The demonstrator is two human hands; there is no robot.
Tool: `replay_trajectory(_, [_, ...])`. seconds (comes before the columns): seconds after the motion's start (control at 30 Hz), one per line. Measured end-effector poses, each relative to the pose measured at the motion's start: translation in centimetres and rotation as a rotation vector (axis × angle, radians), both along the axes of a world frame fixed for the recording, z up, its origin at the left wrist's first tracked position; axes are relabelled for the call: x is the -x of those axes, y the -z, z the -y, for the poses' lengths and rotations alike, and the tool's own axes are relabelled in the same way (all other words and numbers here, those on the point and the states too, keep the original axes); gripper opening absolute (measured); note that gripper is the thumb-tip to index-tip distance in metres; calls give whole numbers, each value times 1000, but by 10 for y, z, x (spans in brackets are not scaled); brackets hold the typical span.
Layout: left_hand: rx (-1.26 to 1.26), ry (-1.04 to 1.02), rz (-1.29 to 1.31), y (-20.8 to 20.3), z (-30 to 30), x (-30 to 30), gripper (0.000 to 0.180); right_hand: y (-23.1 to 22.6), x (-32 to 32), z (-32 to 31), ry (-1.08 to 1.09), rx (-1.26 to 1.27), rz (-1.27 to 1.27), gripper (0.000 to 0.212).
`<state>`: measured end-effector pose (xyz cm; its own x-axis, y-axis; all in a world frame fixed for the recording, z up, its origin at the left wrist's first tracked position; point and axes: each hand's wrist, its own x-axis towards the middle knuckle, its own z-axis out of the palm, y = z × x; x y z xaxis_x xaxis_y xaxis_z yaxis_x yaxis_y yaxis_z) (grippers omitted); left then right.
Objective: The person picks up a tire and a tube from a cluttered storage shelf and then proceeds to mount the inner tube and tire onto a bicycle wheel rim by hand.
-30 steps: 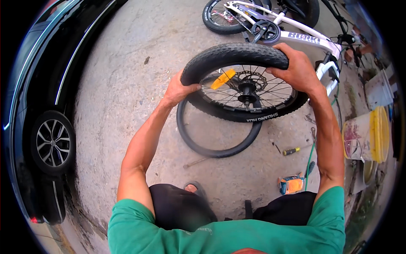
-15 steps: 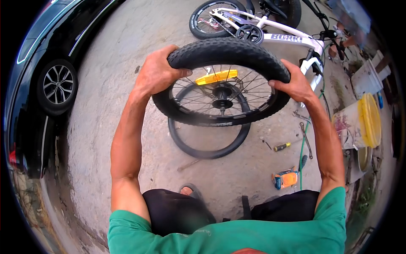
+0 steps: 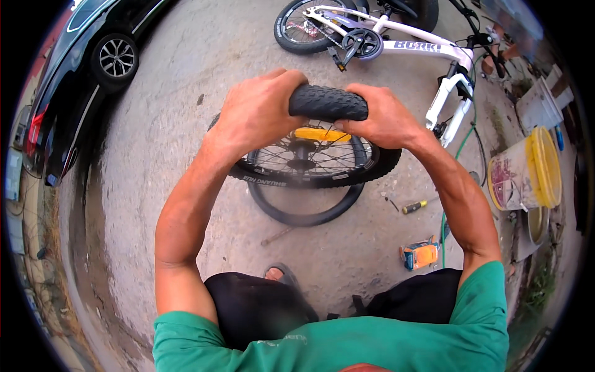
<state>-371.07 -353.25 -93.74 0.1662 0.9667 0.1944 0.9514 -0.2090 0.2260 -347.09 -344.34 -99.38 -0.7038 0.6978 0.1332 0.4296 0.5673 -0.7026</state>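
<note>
Both hands grip the knobby black tyre of a bicycle wheel at its far side, a short stretch of tread showing between them. My left hand is wrapped over the tyre on one side. On the other, my right hand closes round it with the thumb on the inner edge. The wheel is tilted, with its spokes, dark hub and a yellow reflector visible below the hands. Beneath it an inner tube or bare tyre lies as a black ring on the concrete, partly hidden by the wheel.
A white bicycle lies on its side at the far right, no wheel in its fork. A yellow-handled screwdriver, an orange and blue box and a green hose lie on the ground. Buckets stand right; a black car is left.
Both hands have slid inward along the tyre toward each other, closing at its far side. The wheel has tilted and shifted slightly. The view has also turned a little.
</note>
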Motion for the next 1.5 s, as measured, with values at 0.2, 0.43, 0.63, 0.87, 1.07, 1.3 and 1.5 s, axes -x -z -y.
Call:
replay_trajectory(0.2, [-185,-63,195,43,4,59,53,19,-13,-14,44,17,-92,39])
replay_trajectory(0.43, [109,-71,298,28,-15,69,48,17,-12,-19,86,-29,-5,43])
replay_trajectory(0.63, [-9,52,291,33,-20,79,53,21,-8,-17,142,-77,-18,45])
replay_trajectory(0.87, [-47,-204,532,89,-6,113,49,34,-21,-32,169,-60,-52,45])
replay_trajectory(1.07, [121,-128,608,84,-18,130,47,33,-23,-33,176,-78,-37,43])
replay_trajectory(1.3, [84,-51,606,90,-27,137,47,36,-20,-35,183,-93,-42,45])
replay_trajectory(1.5, [-47,-245,658,126,-14,134,51,43,-29,-42,199,-63,-78,44])
